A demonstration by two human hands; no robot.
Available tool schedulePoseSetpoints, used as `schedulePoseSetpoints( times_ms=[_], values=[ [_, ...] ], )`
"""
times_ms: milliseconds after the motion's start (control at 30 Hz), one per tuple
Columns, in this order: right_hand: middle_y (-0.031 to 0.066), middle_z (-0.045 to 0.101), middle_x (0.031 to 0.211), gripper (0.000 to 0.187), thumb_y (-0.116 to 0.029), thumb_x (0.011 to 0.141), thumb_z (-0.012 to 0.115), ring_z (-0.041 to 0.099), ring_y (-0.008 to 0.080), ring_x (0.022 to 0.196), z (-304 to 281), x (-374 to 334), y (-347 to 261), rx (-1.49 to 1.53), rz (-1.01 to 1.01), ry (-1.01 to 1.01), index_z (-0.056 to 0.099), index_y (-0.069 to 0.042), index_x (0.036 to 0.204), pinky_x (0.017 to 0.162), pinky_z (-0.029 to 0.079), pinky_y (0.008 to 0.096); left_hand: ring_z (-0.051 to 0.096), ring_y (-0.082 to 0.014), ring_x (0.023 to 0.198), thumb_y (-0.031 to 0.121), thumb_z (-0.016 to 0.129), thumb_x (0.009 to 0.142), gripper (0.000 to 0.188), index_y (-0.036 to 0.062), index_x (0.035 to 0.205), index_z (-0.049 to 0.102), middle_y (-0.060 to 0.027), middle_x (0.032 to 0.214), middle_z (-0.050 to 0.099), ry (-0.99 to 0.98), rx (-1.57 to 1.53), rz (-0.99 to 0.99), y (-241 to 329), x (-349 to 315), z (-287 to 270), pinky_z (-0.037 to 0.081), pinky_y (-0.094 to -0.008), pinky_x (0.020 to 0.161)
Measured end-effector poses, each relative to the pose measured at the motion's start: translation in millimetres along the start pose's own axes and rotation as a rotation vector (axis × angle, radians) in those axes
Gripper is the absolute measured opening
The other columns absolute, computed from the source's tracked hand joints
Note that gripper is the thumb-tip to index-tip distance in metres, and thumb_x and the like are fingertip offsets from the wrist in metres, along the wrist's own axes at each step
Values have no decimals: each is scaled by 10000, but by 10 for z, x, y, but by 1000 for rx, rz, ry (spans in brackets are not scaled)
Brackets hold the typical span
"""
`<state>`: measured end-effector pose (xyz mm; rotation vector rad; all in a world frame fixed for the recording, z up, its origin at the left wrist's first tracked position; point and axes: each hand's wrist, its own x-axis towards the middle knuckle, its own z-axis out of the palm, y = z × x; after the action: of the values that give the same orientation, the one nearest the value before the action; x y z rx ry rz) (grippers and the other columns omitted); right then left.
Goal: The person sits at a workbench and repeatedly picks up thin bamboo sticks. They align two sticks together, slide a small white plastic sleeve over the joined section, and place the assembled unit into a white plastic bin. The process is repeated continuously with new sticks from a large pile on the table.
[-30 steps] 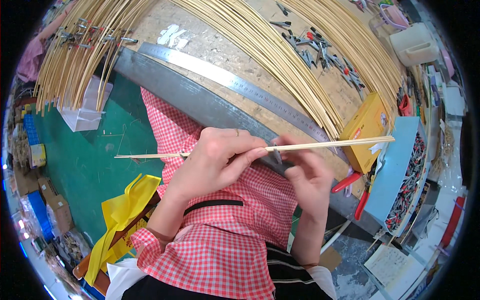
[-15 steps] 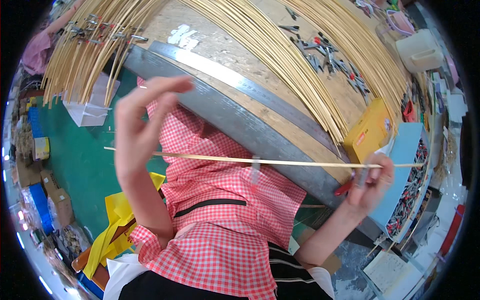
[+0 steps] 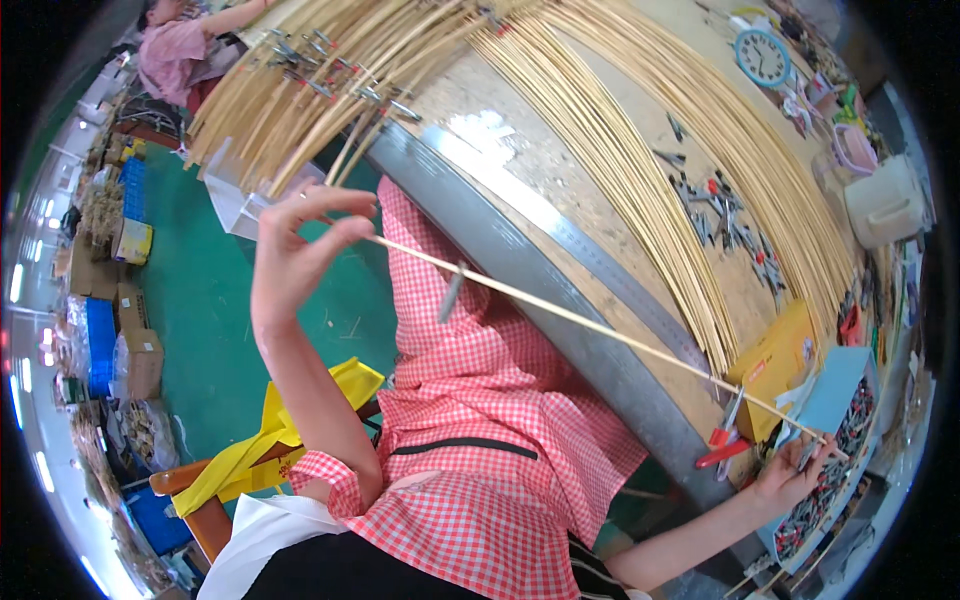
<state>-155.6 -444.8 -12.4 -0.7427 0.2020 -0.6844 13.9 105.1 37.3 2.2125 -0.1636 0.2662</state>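
Note:
A long thin bamboo stick (image 3: 600, 326) runs across my lap from upper left to lower right. My left hand (image 3: 295, 250) is raised and pinches the stick's left end between thumb and fingers. My right hand (image 3: 795, 468) holds its right end low at the right, beside a tray of small clips (image 3: 850, 440). A small strip of tape or clip (image 3: 452, 292) hangs from the stick near its left third. Below it lies my red checked apron (image 3: 500, 400).
The workbench (image 3: 560, 150) carries a wide fan of bamboo strips (image 3: 640, 140), scattered clips (image 3: 730, 215), a metal ruler edge (image 3: 560, 240), a yellow box (image 3: 780, 360), red-handled pliers (image 3: 725, 450), a clock (image 3: 762, 55) and a white jug (image 3: 885, 205). Another person (image 3: 180, 40) sits far left. Boxes line the green floor (image 3: 200, 300).
My hands have spread further apart along the stick. The left hand's end of the stick rose; the right end dropped toward the clip tray.

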Motion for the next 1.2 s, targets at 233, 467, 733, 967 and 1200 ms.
schedulePoseSetpoints(
  times_ms=[233, 467, 733, 967, 1200],
  values=[
    [64, 508, 869, 329, -122, 978, 498, 391, 101, 649, -320, 145, -49, -26, -21, 156, 444, 48, 1254, 487, 326, 219, 628, -147, 751, 56, 771, 714, 133, 22, 835, 727, -80, 789, 696, -60, 85, 144, 160, 80, 47, 461, -300, 769],
    [54, 489, 892, 312, -140, 996, 478, 408, 83, 661, 125, 90, 236, -181, 8, 110, 455, 71, 1224, 485, 376, 190, 604, -117, 707, 15, 713, 790, 83, -19, 865, 719, -43, 768, 677, 381, 48, 143, -142, 370, -402, 473, -254, 664],
    [34, 512, 833, 262, -168, 996, 487, 429, 58, 615, 197, 9, 377, -298, 54, -17, 512, 50, 1141, 451, 349, 175, 660, -118, 707, 145, 672, 849, 181, 33, 981, 724, -79, 801, 715, 709, 364, 37, -1024, 1320, -1398, 500, -256, 664],
    [22, 521, 781, 213, -177, 987, 510, 436, 52, 589, 544, 1, 517, -426, 91, 36, 568, 7, 1078, 458, 345, 180, 682, -223, 823, 176, 621, 863, 201, 73, 1006, 717, -120, 895, 707, 689, 769, -79, -1112, 1412, -1323, 501, -316, 748],
    [63, 570, 746, 200, -158, 973, 525, 537, 116, 656, 964, 416, 531, -979, -28, -154, 609, 18, 1018, 543, 427, 217, 648, -273, 908, 69, 608, 871, 161, 20, 1000, 690, -124, 988, 678, 715, 560, 246, -419, 989, -879, 482, -332, 812]
  ],
)
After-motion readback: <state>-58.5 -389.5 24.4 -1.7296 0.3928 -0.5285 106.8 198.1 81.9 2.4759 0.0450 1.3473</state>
